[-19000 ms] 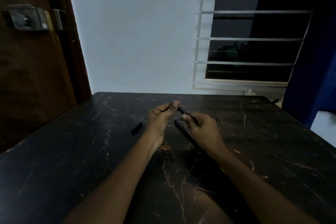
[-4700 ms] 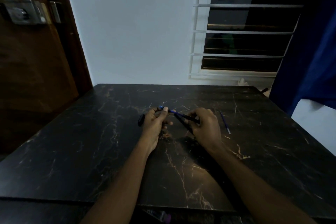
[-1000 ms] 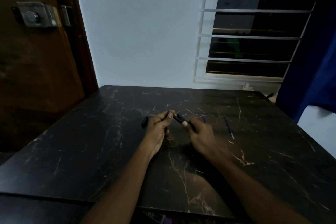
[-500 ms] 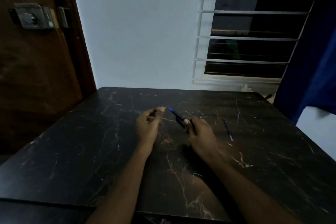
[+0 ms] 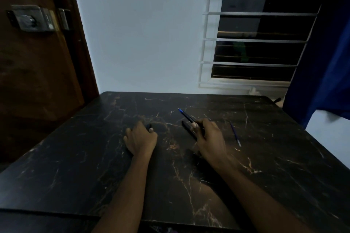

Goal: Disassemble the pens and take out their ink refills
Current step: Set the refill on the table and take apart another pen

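Note:
My right hand (image 5: 211, 138) grips a dark pen (image 5: 186, 116) by its barrel. The pen's blue tip points up and to the left, above the table. Just under that hand a second dark pen barrel (image 5: 189, 131) lies on the black marble table (image 5: 94, 157). My left hand (image 5: 141, 139) rests low on the table to the left, its fingers curled around a small dark pen piece (image 5: 148, 126) at the fingertips. A thin blue ink refill (image 5: 235, 134) lies loose on the table to the right of my right hand.
The table runs up to a white wall. A brown door with a metal lock (image 5: 32, 18) stands at the left. A barred window (image 5: 253, 43) and a blue curtain (image 5: 325, 62) are at the right.
My hands have drawn apart. The left hand has moved left and down to the table with the small piece, while the right hand keeps the pen, whose blue tip now shows.

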